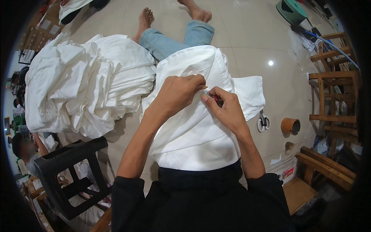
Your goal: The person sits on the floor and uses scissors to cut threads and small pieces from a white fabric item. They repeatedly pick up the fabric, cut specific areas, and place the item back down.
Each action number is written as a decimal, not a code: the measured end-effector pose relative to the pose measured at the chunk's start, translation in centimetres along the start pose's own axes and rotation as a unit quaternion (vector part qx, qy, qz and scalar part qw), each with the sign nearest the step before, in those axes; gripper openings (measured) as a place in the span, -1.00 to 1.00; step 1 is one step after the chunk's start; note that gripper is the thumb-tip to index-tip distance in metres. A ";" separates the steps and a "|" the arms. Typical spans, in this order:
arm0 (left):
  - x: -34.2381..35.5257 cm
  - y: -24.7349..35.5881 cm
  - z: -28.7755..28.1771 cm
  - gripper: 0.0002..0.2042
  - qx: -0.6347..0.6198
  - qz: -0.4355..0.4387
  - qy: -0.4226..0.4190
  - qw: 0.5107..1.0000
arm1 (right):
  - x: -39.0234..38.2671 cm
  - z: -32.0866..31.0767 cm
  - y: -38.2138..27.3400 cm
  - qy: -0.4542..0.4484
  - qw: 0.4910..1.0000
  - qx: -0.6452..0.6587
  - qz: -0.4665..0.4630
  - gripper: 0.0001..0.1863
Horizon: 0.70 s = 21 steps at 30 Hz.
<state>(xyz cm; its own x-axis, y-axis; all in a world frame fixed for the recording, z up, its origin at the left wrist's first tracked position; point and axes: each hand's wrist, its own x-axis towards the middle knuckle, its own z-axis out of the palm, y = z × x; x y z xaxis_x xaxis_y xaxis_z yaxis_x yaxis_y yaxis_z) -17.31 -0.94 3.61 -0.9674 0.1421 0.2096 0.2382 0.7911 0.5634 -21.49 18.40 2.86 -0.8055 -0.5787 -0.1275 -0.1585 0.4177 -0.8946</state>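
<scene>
Across my lap lies a white cloth garment [193, 143], with one flap spread on the floor to the right. Over its middle, my left hand [178, 92] is closed in a pinch on the cloth, its fingertips almost meeting those of the other hand. My right hand [226, 108] is closed round a small dark and red tool [219, 102], mostly hidden in the palm; its exact kind does not show. Thumb and forefinger of that hand also pinch close to the cloth.
A large heap of white garments [85, 81] lies on the left. Scissors [264, 123] with pale handles rest by the garment's right edge. A black stool [73, 174] stands lower left, wooden frames [332, 89] and a brown cup-like container [290, 126] right. Other people sit far left.
</scene>
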 end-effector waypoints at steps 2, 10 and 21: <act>0.0 0.3 0.1 -0.90 0.003 -0.006 0.004 1.000 | 0.3 0.2 0.1 0.004 1.000 -0.004 0.004 -0.65; -0.1 0.3 0.3 -0.90 -0.008 -0.049 0.040 0.998 | 0.9 0.6 1.1 -0.020 1.000 0.016 -0.005 -0.67; -42.5 -6.3 0.7 -0.55 0.156 -0.695 -0.109 0.693 | -0.5 -1.6 6.4 -0.005 0.785 0.617 0.053 -0.68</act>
<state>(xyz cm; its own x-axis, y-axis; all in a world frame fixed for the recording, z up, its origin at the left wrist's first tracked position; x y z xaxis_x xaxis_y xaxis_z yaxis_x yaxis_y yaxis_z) 22.28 -11.53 -9.38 -0.2412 -0.8267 -0.5083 -0.9348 0.3387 -0.1074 -23.02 22.55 -2.14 -0.7713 -0.5946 -0.2270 0.5878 -0.5288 -0.6123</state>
